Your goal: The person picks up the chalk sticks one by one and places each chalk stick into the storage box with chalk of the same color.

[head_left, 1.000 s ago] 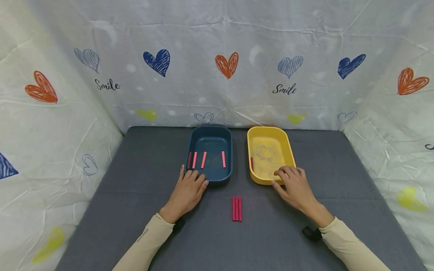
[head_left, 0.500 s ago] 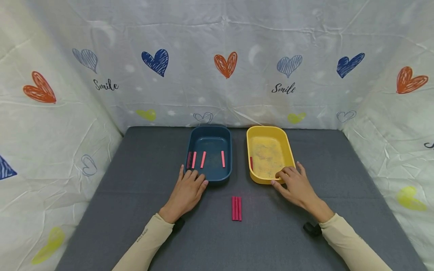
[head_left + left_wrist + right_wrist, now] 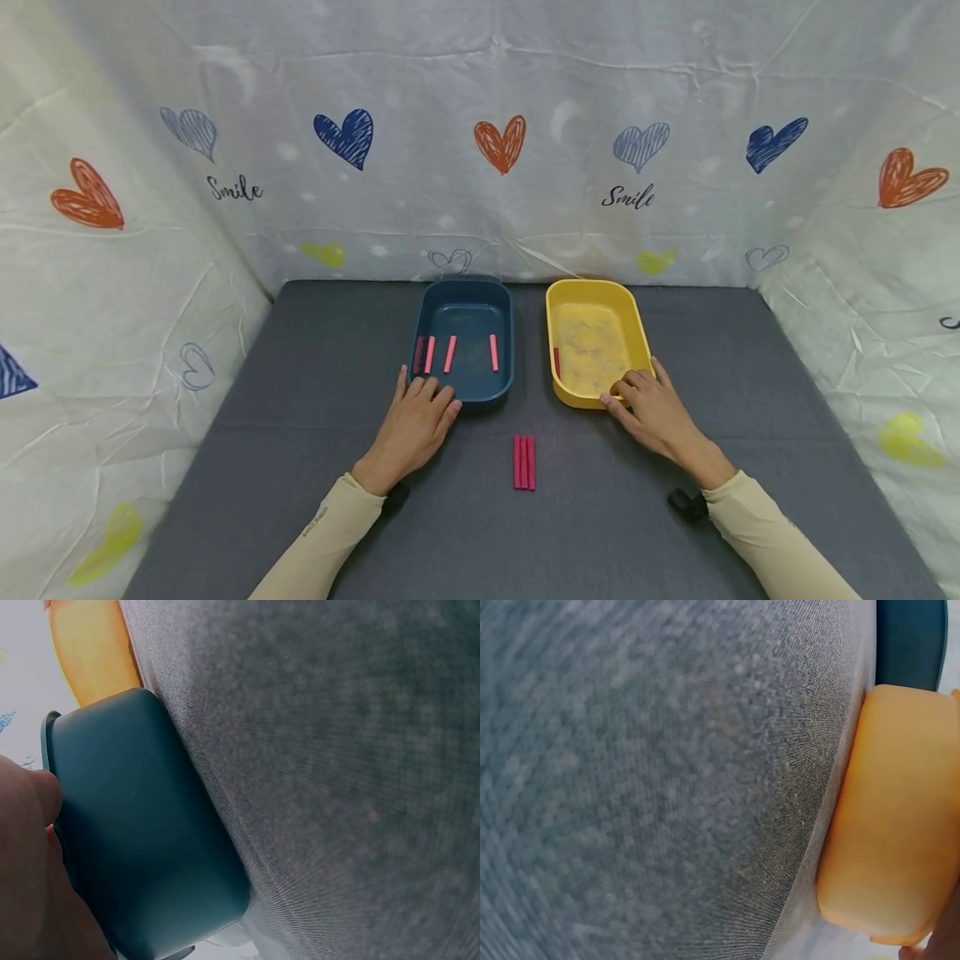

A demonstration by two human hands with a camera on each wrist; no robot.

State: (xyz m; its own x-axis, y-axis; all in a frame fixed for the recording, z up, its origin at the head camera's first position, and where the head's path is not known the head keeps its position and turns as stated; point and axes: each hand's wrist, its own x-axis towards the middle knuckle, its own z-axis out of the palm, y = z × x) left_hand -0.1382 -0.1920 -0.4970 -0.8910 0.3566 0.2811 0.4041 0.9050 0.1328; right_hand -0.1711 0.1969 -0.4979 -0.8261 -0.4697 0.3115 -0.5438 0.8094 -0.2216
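Observation:
My left hand (image 3: pixel 414 421) rests at the near rim of a dark blue tray (image 3: pixel 480 393), its fingers relaxed over the edge. In the left wrist view the thumb (image 3: pixel 46 796) lies along the top of that rim. My right hand (image 3: pixel 660 417) rests likewise at the near right corner of a yellow tray (image 3: pixel 573 398), fingers over the rim. Inside the blue tray are several short sticks, among them a light pink stick (image 3: pixel 494 352) and a dark red one (image 3: pixel 419 355). A single red stick (image 3: pixel 557 362) lies against the yellow tray's left wall.
Three dark pink sticks (image 3: pixel 524 462) lie side by side on the grey cloth table (image 3: pixel 480 542), in front of the gap between the trays. Behind the trays hangs a white curtain (image 3: pixel 420 208) printed with hearts, which also runs along both sides.
My right hand's fingers shift slightly at the yellow tray's corner, the outer ones now spread along its right rim. The left hand, the trays and the sticks stay in place.

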